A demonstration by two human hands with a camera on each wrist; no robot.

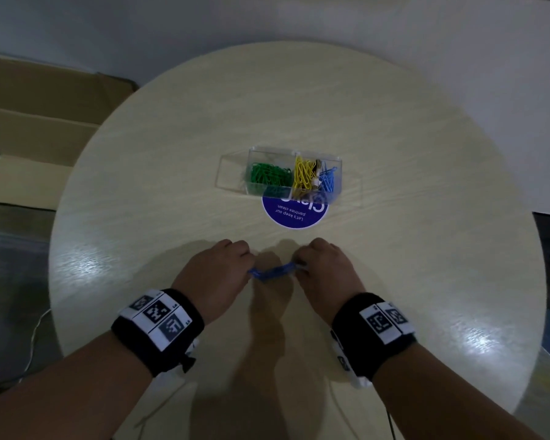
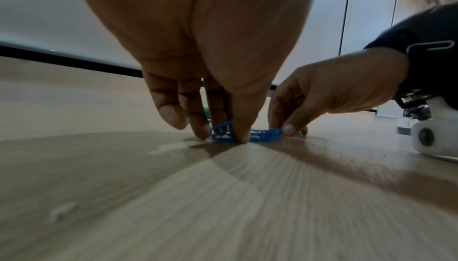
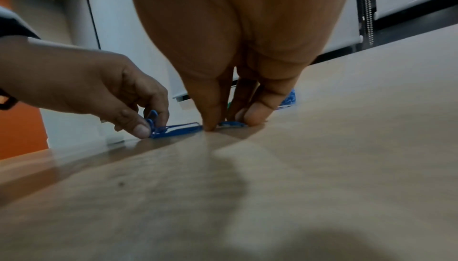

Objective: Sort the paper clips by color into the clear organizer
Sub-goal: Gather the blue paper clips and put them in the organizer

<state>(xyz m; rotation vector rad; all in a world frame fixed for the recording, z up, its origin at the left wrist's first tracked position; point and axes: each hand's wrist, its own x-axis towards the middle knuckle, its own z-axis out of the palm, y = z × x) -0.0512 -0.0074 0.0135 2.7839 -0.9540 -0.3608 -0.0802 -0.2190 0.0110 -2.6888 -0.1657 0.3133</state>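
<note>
A: Which step is this?
B: Gathering the last blue paper clips (image 1: 272,272) on the bench (image 1: 394,281). The left hand (image 1: 215,271) and right hand (image 1: 326,268) each pinch one end with curled fingers (image 2: 241,128).
A: Next?
B: Probably lifting them to the clear organizer (image 1: 232,173) beyond, blue compartment at right.

Bare forearms, no sleeves. Black wristband (image 1: 158,331) on left, black wristband (image 1: 374,335) on right, each carrying white tags printed with black square marker codes. White camera housing (image 2: 435,139) strapped under right wrist.
</note>
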